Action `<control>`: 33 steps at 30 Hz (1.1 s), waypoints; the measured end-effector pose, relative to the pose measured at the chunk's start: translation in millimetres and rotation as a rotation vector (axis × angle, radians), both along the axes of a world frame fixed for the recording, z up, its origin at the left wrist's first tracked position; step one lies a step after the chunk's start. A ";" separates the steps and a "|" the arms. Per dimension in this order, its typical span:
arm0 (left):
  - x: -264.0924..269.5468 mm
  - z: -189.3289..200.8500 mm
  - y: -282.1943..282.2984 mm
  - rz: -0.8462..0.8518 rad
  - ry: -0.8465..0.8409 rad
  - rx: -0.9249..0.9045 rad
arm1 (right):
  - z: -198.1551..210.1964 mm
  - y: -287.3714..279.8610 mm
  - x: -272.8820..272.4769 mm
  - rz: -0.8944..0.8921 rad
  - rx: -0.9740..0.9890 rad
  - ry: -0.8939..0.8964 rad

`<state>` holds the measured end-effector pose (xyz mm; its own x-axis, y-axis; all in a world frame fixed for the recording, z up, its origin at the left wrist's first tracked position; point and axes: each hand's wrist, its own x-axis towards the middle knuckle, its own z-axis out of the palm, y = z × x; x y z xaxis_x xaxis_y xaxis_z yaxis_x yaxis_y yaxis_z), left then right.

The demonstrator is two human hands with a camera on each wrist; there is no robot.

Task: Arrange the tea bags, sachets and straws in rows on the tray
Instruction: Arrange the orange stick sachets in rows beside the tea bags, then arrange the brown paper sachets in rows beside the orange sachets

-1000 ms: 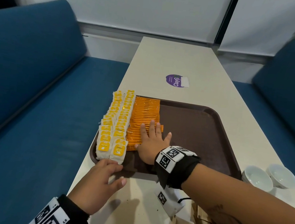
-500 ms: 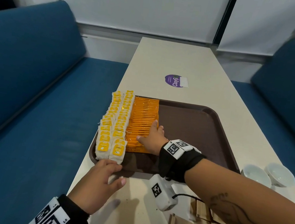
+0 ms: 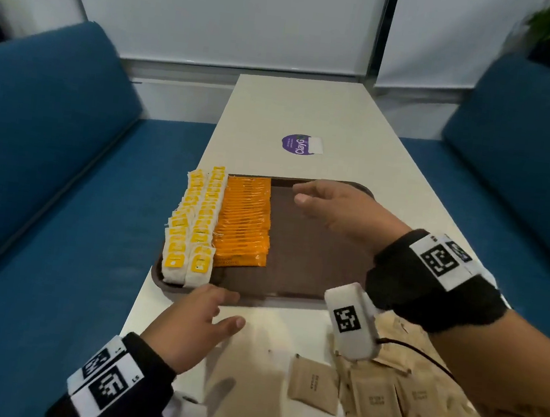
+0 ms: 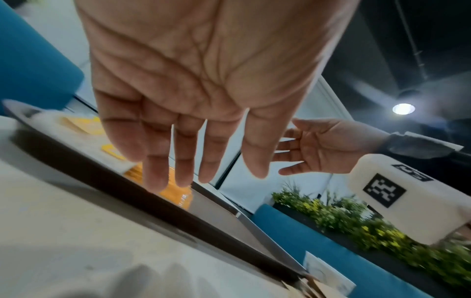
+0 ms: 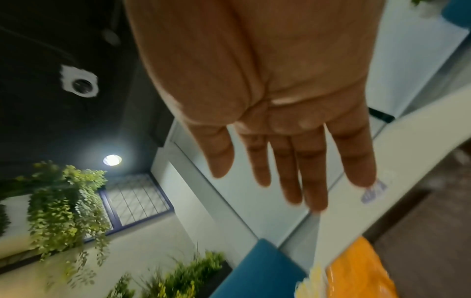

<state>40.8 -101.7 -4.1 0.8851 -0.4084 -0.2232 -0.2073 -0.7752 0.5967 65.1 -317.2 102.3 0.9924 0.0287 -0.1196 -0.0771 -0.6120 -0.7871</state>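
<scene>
Many brown sachets below the empty, spread right hand: light, flimsy; probably pinch edges.

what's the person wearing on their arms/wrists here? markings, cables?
Both hands are bare. The left hand comes out of a black sleeve carrying a white band printed with black square fiducial markers. The right hand has a black wrist wrap with white marker patches, a white boxy camera unit bearing another marker, and a thin black cable. The right forearm is uncovered.
</scene>
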 end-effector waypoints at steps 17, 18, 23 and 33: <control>-48.8 -11.4 -129.6 -0.450 -0.067 0.245 | -84.5 -87.9 -196.1 -0.272 -0.357 0.211; -49.7 -12.2 -134.8 -0.457 -0.072 0.256 | -89.8 -89.2 -201.0 -0.285 -0.378 0.222; -54.0 -16.7 -151.7 -0.497 -0.052 0.348 | -112.5 -85.9 -211.4 -0.286 -0.460 0.283; -56.4 -27.5 -146.9 -0.596 -0.108 0.503 | -136.2 -76.6 -201.7 -0.251 -0.567 0.265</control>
